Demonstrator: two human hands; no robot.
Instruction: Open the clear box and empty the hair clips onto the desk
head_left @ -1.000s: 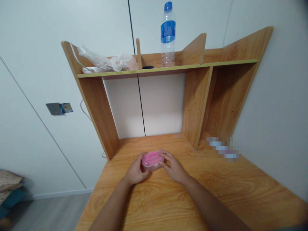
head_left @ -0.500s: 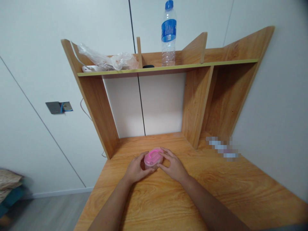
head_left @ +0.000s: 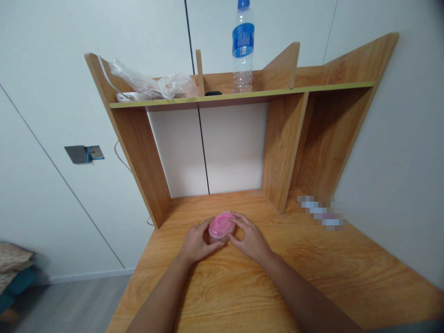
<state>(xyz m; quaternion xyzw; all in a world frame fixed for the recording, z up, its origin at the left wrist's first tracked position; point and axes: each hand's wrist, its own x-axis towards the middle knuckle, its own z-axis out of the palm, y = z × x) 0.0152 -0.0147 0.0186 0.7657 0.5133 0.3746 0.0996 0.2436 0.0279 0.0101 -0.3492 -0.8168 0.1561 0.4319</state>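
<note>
A small clear oval box with a pink lid [head_left: 221, 226] sits on the wooden desk [head_left: 312, 273], between my two hands. My left hand [head_left: 197, 243] cups its left side with curled fingers and the thumb along its near edge. My right hand [head_left: 249, 238] holds the right side, fingers curved round the lid's rim. Both hands rest on the desk top.
A shelf [head_left: 243, 96] above the desk carries a clear water bottle with a blue label [head_left: 242, 46], a crumpled plastic bag [head_left: 156, 84] and a small dark item [head_left: 212, 93]. A blurred object [head_left: 321, 212] lies at the right back. A wall socket plate [head_left: 83, 154] is at the left.
The pink-lidded box has turned between my hands, its long side now pointing away from me instead of lying crosswise. The view has tipped slightly.
</note>
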